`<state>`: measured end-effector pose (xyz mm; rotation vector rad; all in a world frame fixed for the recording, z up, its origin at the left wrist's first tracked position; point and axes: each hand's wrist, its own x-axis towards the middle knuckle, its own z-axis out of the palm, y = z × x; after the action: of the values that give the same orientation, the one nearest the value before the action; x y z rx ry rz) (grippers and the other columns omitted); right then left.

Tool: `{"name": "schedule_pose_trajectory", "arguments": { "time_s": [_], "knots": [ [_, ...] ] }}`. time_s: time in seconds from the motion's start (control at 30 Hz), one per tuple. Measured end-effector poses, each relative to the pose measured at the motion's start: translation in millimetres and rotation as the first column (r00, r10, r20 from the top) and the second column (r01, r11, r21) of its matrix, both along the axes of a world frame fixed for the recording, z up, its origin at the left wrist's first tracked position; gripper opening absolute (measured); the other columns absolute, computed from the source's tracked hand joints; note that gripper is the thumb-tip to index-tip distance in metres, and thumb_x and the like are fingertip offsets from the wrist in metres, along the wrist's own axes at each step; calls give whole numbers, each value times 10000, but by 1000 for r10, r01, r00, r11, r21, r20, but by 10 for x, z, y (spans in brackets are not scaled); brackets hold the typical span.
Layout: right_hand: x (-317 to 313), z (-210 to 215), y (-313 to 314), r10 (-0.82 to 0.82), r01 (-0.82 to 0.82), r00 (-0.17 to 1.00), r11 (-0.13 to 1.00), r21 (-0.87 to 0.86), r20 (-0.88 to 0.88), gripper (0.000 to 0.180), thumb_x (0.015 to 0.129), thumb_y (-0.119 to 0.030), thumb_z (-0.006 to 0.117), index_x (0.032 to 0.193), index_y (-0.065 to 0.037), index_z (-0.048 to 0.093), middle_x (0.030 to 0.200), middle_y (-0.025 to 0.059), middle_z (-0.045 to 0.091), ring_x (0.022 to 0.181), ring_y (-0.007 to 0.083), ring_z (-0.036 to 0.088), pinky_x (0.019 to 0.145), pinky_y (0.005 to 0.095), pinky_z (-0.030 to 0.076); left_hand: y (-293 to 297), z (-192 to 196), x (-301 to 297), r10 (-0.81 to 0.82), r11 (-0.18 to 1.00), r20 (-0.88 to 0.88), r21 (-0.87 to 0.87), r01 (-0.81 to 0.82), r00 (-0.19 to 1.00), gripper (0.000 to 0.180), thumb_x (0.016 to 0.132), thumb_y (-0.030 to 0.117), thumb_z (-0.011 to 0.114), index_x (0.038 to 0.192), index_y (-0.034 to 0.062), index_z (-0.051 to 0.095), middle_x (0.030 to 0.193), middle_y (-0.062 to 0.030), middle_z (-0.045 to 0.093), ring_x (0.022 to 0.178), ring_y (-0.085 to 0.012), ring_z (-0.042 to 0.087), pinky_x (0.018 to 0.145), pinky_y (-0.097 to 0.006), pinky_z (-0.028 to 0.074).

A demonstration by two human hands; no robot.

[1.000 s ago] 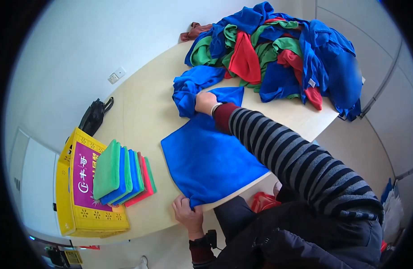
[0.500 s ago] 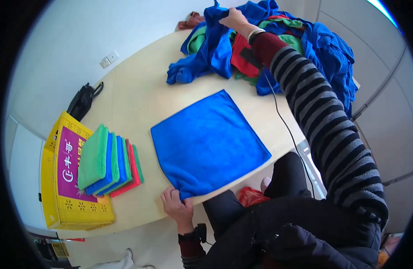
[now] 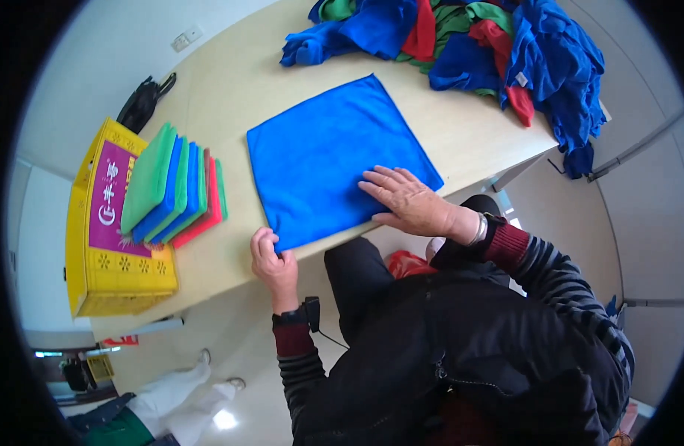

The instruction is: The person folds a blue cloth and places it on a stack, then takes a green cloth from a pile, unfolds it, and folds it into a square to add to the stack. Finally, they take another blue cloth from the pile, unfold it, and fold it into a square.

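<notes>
While left hand [image 3: 273, 263] pinches cloth [image 3: 327, 156], right hand [image 3: 416, 207] lies palm-down.

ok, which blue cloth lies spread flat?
The square cloth under the right hand; other blue ones are folded in the stack or crumpled in the far pile.

Black vest [image 3: 505, 334], grey-black striped sleeves [image 3: 563, 276], maroon cuffs [image 3: 508, 247], silvery bracelet [image 3: 481, 229].
</notes>
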<state>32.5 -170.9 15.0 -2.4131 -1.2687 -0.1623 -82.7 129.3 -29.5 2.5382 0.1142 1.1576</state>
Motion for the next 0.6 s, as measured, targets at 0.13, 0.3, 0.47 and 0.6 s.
{"name": "schedule_pose_trajectory", "arguments": {
  "time_s": [0.13, 0.3, 0.47, 0.6],
  "knots": [
    [-73, -91, -226, 22, -15, 998, 996, -93, 67, 696, 897, -305, 710, 1490, -97, 410, 1558, 146, 379, 1463, 330, 326, 1193, 513, 244, 115, 110, -207, 18, 997, -26, 72, -16, 1000, 211, 711, -66, 549, 892, 40, 564, 1001, -147, 627, 952, -364, 624, 810, -460, 504],
    [-40, -124, -484, -6, 19, 994, 992, -121, 112, 707, 894, -285, 712, 1502, -111, 396, 1560, 146, 376, 1467, 332, 321, 1196, 500, 248, 246, 112, -508, 146, 989, -117, -6, -148, 982, 209, 777, -47, 563, 965, 38, 599, 1050, -157, 629, 1018, -354, 618, 871, -453, 493],
    [-129, -146, -576, -32, 48, 993, 990, -136, 117, 737, 886, -298, 721, 1515, -122, 378, 1577, 135, 350, 1475, 331, 304, 1201, 494, 241, -308, 204, -375, -20, 998, -97, 64, 27, 995, 273, 851, 29, 626, 1124, 37, 645, 1230, -163, 615, 1180, -352, 575, 1008, -459, 454],
    [-233, -121, -545, 26, -1, 986, 988, -154, 162, 764, 887, -331, 717, 1526, -119, 357, 1590, 134, 328, 1482, 326, 292, 1200, 490, 243, -573, 219, -305, -113, 933, -325, 291, 213, 939, 384, 895, 137, 670, 1263, 39, 617, 1368, -153, 566, 1280, -343, 527, 1103, -452, 401]
  ]
}}
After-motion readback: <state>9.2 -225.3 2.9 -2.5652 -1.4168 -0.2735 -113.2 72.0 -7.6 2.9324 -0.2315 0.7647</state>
